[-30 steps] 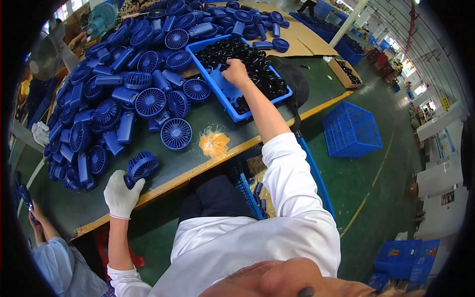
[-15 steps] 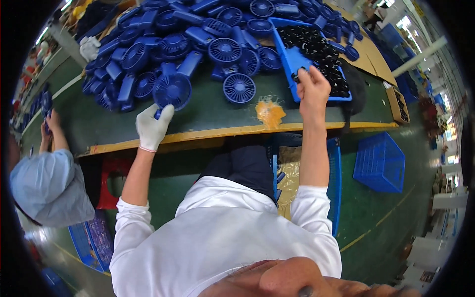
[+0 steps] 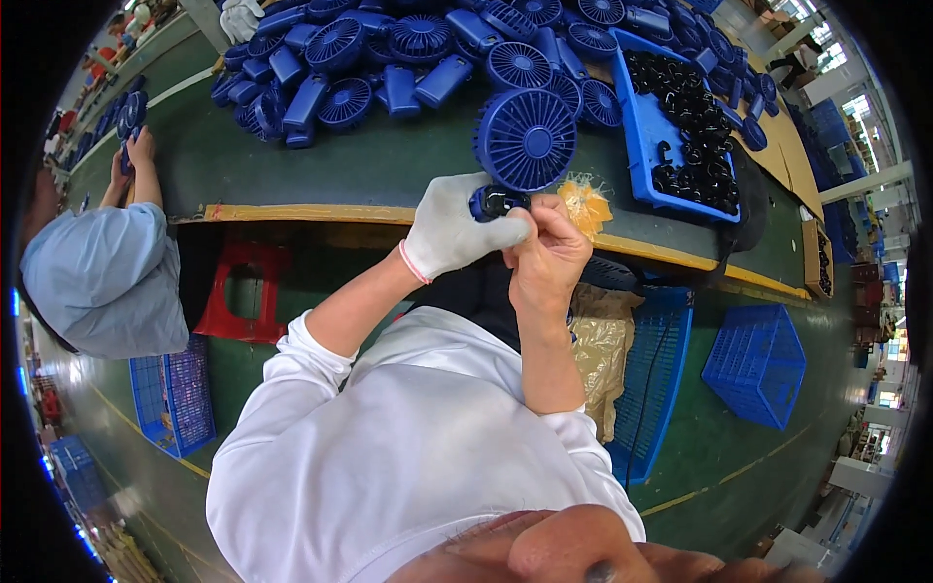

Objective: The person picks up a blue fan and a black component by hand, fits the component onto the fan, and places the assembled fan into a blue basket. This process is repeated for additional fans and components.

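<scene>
My left hand (image 3: pixel 449 225), in a white glove, is closed round the handle of a blue handheld fan (image 3: pixel 527 141). The fan's round grille points away from me, over the table edge. At the handle's near end sits a small curved black plastic part (image 3: pixel 499 203). My bare right hand (image 3: pixel 552 255) pinches at that part, its thumb and fingers pressed against the handle end. Whether the part is seated or only touching, I cannot tell. Beyond my hands lies a heap of similar blue fans (image 3: pixel 420 39). A blue tray (image 3: pixel 637 165) of black parts stands to the right.
The green table (image 3: pixel 340 175) has a yellow front edge and a torn orange patch (image 3: pixel 586 208). Below are a lined blue crate (image 3: pixel 653 389), another blue basket (image 3: pixel 756 364) and a red stool (image 3: pixel 245 291). A co-worker in light blue (image 3: pixel 102 277) works at left.
My right hand has come from the black-parts tray to the fan. My left hand has brought the fan rightward and nearer, so both hands now meet. The view has shifted.
</scene>
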### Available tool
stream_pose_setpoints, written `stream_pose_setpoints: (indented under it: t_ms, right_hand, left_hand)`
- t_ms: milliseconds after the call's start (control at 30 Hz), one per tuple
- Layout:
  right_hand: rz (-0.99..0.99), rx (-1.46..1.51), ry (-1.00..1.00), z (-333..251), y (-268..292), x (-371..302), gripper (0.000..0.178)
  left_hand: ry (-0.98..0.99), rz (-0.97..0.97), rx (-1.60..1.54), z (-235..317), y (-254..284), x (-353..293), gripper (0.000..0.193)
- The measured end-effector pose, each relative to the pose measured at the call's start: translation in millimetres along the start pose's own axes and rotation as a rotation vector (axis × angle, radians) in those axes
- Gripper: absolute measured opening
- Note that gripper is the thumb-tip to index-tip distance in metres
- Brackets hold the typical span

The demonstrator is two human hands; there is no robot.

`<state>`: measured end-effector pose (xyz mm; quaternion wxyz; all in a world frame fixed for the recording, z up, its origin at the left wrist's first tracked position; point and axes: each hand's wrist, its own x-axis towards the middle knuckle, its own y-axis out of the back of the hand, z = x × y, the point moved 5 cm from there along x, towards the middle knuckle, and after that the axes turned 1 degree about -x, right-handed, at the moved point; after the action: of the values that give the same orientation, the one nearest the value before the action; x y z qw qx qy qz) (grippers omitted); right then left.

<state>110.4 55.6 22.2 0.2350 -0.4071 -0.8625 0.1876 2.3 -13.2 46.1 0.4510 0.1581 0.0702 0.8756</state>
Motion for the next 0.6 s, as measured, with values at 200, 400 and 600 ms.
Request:
stream_pose_setpoints:
  t_ms: [200,400,600]
  right_hand:
    - [0.050,-0.200,0.024,9,22,9,0.034]
    - [-0.046,-0.042,-0.409,39,34,5,0.053]
    - [0.111,-0.353,-0.256,1,37,1,0.032]
  left_hand:
    - [-0.036,0.019,0.112,-14,-4,9,0.039]
    - [0.224,-0.229,-0.298,-18,-35,3,0.045]
    - [0.115,-0.285,-0.141,-20,-55,-2,0.029]
